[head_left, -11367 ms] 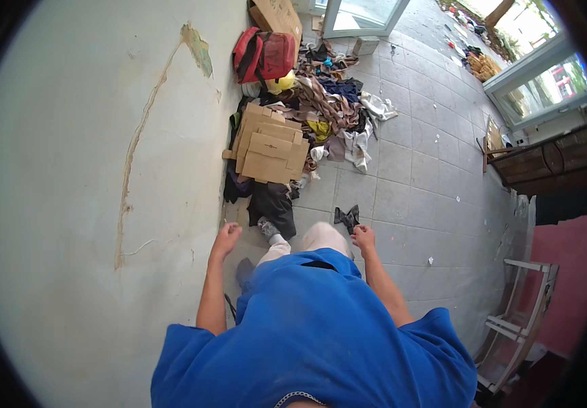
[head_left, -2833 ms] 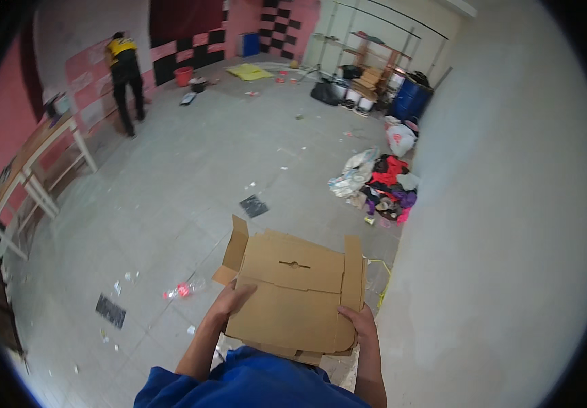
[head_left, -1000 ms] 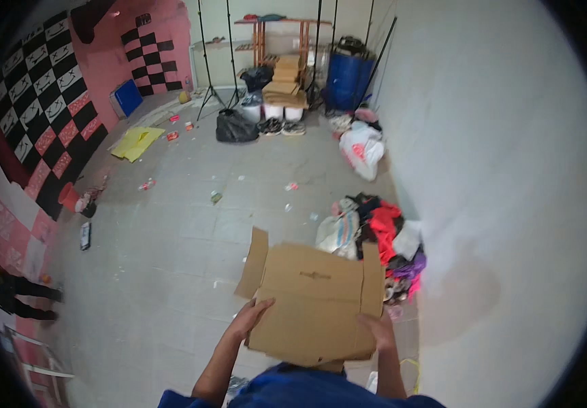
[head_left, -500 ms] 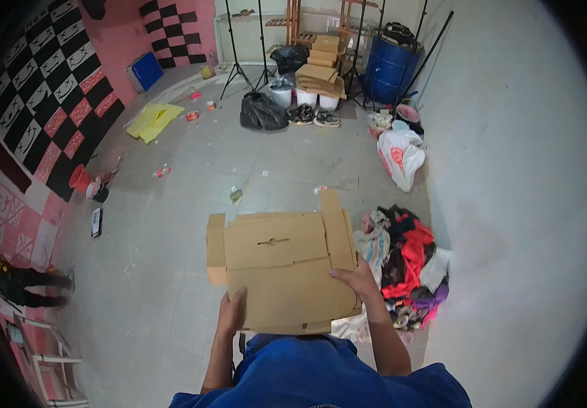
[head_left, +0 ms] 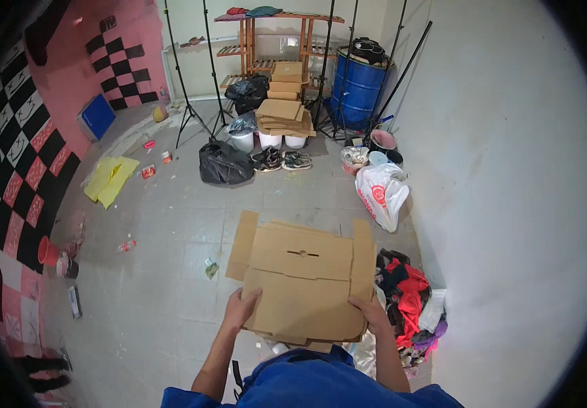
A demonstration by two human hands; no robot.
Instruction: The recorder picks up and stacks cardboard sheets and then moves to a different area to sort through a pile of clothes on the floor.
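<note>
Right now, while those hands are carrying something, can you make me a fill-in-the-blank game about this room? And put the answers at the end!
1. The left hand and the right hand are holding a stack of flat, brown ____.
2. The big drum at the back of the room is coloured ____.
3. The sheet lying at the left of the picture is coloured ____.
4. The heap of clothes is closer to the ____ hand.

Missing words: cardboard; blue; yellow; right.

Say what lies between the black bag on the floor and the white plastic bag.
In the head view: dark shoes beside the black bag, then gray floor tiles.
</note>
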